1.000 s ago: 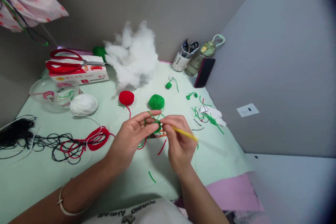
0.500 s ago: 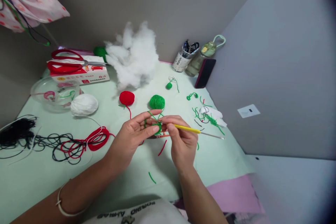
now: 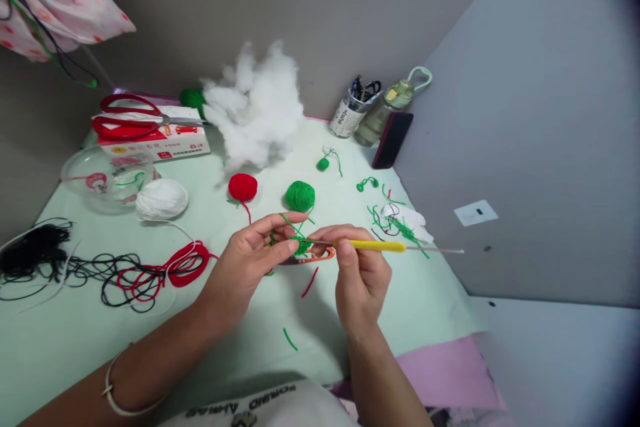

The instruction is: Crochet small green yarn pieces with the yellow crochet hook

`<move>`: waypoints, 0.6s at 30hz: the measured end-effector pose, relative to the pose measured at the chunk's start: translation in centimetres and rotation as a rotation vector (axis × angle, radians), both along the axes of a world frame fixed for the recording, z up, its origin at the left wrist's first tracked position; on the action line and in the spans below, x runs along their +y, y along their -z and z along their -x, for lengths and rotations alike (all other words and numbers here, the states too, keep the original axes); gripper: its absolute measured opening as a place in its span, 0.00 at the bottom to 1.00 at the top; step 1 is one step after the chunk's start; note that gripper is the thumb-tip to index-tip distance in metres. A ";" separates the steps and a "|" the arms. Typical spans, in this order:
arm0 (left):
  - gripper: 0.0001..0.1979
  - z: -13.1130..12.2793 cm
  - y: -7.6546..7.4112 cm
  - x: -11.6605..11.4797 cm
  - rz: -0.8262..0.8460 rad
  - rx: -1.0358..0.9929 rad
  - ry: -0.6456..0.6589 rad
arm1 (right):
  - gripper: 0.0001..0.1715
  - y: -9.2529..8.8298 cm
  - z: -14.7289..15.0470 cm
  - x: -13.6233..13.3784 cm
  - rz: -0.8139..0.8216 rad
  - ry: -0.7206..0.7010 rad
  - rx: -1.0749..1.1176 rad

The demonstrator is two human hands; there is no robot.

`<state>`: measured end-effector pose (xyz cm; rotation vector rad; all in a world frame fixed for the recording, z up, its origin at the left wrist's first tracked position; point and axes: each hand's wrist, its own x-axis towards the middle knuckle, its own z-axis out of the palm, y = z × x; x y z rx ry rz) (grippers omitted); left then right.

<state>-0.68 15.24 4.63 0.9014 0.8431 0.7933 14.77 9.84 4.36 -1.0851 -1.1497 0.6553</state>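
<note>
My left hand (image 3: 255, 250) pinches a small piece of green crochet work (image 3: 303, 245) between thumb and fingers. Green yarn runs over its raised index finger towards a green yarn ball (image 3: 300, 195) just beyond. In my right hand (image 3: 363, 273) is a crochet hook with a yellow handle (image 3: 380, 245); its metal tip reaches left to the green piece, and its other end points right. Whether the tip sits inside a stitch is too small to tell. Below the green piece lies an orange-handled tool (image 3: 325, 254), partly hidden by my left hand.
A red yarn ball (image 3: 243, 187), a white yarn ball (image 3: 162, 199) and tangled black cord (image 3: 90, 268) lie to the left. Behind are white stuffing (image 3: 255, 107) and red scissors (image 3: 127, 117) on a box. A phone (image 3: 393, 140), bottle (image 3: 373, 121) and green scraps (image 3: 407, 230) stand or lie right.
My right hand has moved to the right with the crochet hook, away from my left hand. More of the orange-handled tool shows. The left hand has barely shifted.
</note>
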 end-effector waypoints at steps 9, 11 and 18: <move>0.13 0.1 -0.4 -0.1 -0.060 0.042 -0.061 | 0.17 0.5 0.3 -0.4 -0.203 0.044 -0.281; 0.13 0.1 -0.4 -0.1 -0.067 0.052 -0.057 | 0.17 0.4 0.3 -0.3 -0.187 0.043 -0.270; 0.13 -0.1 -0.7 -0.3 -0.099 0.057 -0.068 | 0.17 0.5 0.3 -0.2 -0.238 0.086 -0.481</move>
